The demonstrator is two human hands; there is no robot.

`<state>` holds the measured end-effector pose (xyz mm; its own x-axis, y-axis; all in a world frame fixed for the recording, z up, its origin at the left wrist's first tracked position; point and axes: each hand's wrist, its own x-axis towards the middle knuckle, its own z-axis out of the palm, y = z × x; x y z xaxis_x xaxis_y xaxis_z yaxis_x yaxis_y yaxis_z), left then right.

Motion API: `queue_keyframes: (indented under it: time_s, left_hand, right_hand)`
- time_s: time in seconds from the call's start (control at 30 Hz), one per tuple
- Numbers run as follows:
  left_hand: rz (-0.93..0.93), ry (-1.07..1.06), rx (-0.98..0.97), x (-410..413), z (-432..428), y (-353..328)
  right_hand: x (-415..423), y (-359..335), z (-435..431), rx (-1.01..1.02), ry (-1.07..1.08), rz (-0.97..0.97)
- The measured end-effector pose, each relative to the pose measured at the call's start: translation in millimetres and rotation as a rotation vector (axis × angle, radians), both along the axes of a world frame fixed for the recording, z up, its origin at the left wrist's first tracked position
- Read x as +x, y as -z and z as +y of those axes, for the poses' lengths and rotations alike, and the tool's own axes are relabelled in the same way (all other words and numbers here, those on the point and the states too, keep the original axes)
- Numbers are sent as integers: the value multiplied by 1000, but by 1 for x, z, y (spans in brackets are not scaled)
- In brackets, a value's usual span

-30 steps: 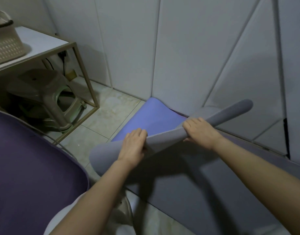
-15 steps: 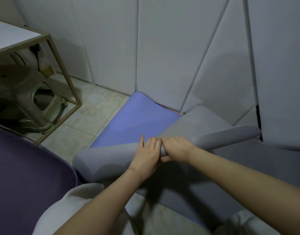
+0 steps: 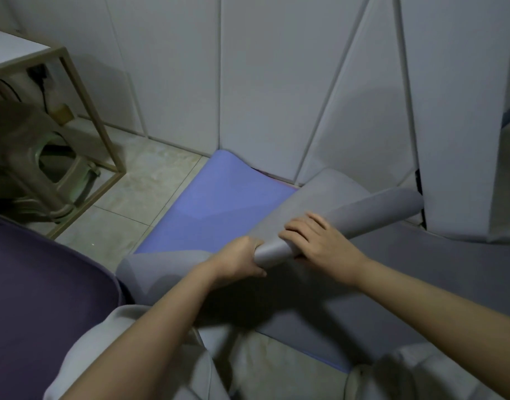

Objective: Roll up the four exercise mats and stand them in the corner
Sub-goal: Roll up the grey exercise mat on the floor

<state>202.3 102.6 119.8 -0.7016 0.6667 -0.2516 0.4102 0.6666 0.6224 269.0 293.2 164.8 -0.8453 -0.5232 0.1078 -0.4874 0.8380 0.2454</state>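
A grey exercise mat (image 3: pixel 363 206) lies partly rolled across the floor, its rolled end reaching to the wall on the right. My left hand (image 3: pixel 239 259) grips the roll from the left, fingers curled around it. My right hand (image 3: pixel 317 241) lies over the roll right beside it, fingers wrapped on top. Under the grey mat lies a flat blue-violet mat (image 3: pixel 219 203), its far end curling up against the wall. A dark purple mat (image 3: pixel 37 298) fills the lower left.
A metal-framed table (image 3: pixel 83 90) stands at the left with a plastic stool (image 3: pixel 31 166) under it. Padded grey wall panels (image 3: pixel 277 82) close off the back and right. Tiled floor (image 3: pixel 127 197) shows between the table and the mats.
My hands have come together at the middle of the grey roll. The roll has dropped lower and turned, its right end now against the wall. The view has shifted right.
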Motion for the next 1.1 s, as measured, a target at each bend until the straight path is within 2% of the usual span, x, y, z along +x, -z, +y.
queue_keyframes:
  time_s: [0.07,0.13,0.2,0.27,0.37,0.53,0.67,0.8,0.97,1.0,1.1]
  left_hand:
    - [-109,-10,29,-1,-2,-2]
    - [-112,2,10,3,-4,-3]
    - [64,8,-90,11,-4,-3]
    - [347,-35,-173,22,-2,2]
    - [671,-129,-151,37,1,11]
    - [890,-238,-172,51,2,26]
    - [965,-263,-186,58,5,30]
    - [890,-180,-91,58,4,31]
    - [487,-112,-107,55,2,17]
    - [410,-128,-130,54,4,15]
    - [336,-202,-152,50,9,11]
  right_hand:
    - [1,0,2,49,36,46]
    - [1,-2,0,95,44,31]
    - [0,-3,-3,168,69,-23]
    - [-2,-7,-4,175,103,-137]
    - [-6,-15,-7,216,168,-291]
    - [-19,-17,-13,218,295,-603]
    - [-28,-18,-20,216,363,-767]
    - [-32,-22,-24,258,398,-816]
    - [-25,-35,-21,285,369,-755]
    - [-21,-39,-21,300,327,-680]
    - [-6,-32,-19,377,121,-190]
